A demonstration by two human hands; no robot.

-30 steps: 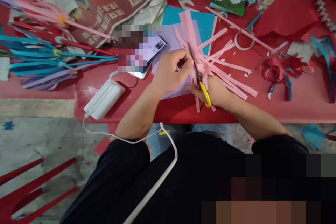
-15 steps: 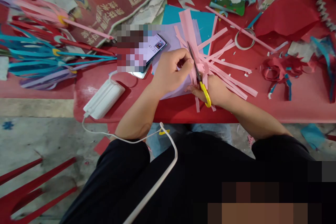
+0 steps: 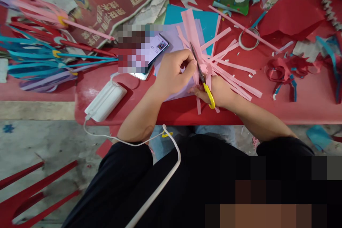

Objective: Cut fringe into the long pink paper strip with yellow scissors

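My right hand (image 3: 217, 91) has yellow-handled scissors (image 3: 208, 94) in it, the dark blades pointing up and away beside a wide pink paper strip (image 3: 191, 25). My left hand (image 3: 175, 71) is closed, thumb and fingertips pinched together at the blades' left side; what they grip is too small to make out. Several narrow pink strips (image 3: 237, 66) fan out to the right from a curled pink piece. Beneath lie lilac sheets (image 3: 173, 35) and a teal sheet (image 3: 210, 16).
Left of my hands are a phone (image 3: 157, 48) and a white power bank (image 3: 105, 100) with a cable (image 3: 177, 149). Tasselled paper sticks (image 3: 88, 54) lie far left, a tape roll (image 3: 249, 39) and red scraps (image 3: 280, 69) right.
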